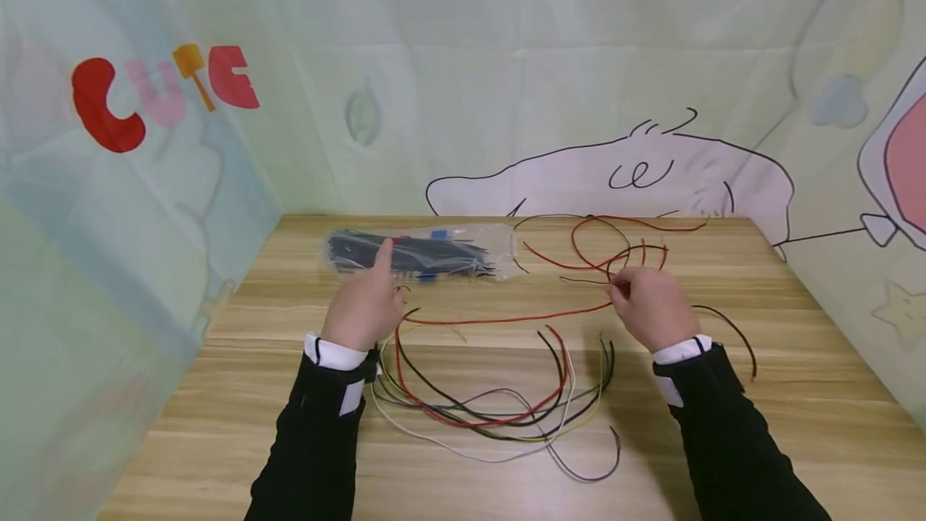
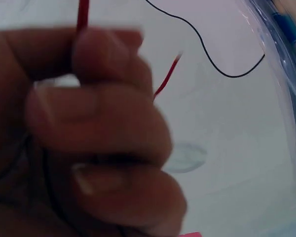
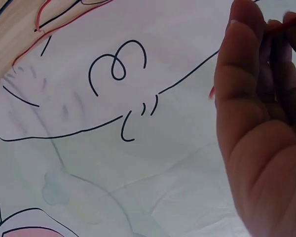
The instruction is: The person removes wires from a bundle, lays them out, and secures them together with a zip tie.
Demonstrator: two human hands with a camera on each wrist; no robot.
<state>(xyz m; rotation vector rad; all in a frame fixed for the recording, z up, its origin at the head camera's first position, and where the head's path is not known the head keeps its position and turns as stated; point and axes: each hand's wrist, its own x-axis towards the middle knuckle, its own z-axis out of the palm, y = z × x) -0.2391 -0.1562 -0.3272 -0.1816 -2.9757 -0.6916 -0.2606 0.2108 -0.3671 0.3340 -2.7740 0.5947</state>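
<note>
A red wire [image 1: 506, 319] stretches between the two hands. My left hand [image 1: 365, 308] pinches its left end between thumb and forefinger; in the left wrist view a short red tip [image 2: 166, 79] sticks out beyond the curled fingers [image 2: 113, 123], and a dark strand runs behind them. My right hand [image 1: 654, 308] pinches the other end, with a bit of red [image 3: 211, 92] showing past the fingers in the right wrist view. Below the taut wire lies a loose arc of black, red, yellow, white and purplish wires [image 1: 499, 423], its left ends close under my left hand.
A clear plastic bag [image 1: 502, 252] of dark strips lies behind my left hand. Looped red and black wires [image 1: 579, 264] lie at the back right, and a black wire [image 1: 738, 334] curves right of my right hand. A printed cloth [image 1: 463, 63] hangs behind the wooden table [image 1: 796, 441].
</note>
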